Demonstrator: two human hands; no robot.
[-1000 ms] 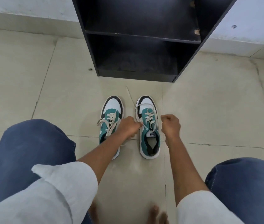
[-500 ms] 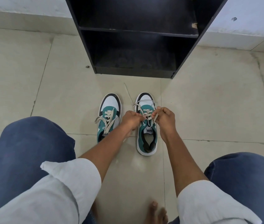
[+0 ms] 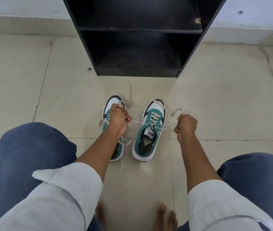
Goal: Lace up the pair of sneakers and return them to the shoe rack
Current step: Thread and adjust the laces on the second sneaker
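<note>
Two teal, white and black sneakers stand side by side on the tiled floor, toes toward the rack. The right sneaker (image 3: 149, 130) has its cream lace threaded through the eyelets. My left hand (image 3: 118, 119) is closed on the lace's left end and hovers over the left sneaker (image 3: 114, 104), hiding its middle. My right hand (image 3: 185, 126), to the right of the shoe, is closed on the right lace end (image 3: 165, 129). Both ends are pulled taut sideways. Loose lace loops (image 3: 125, 141) hang off the left sneaker.
The black shoe rack (image 3: 137, 73) stands just beyond the sneakers with its bottom shelf dark and bare. My knees in blue jeans flank the shoes left and right, and my bare toes (image 3: 164, 215) rest on the floor near the bottom edge.
My hands met over the right sneaker's laces, then moved apart, drawing both lace ends out sideways and tight. The right sneaker has tilted slightly to the right.
</note>
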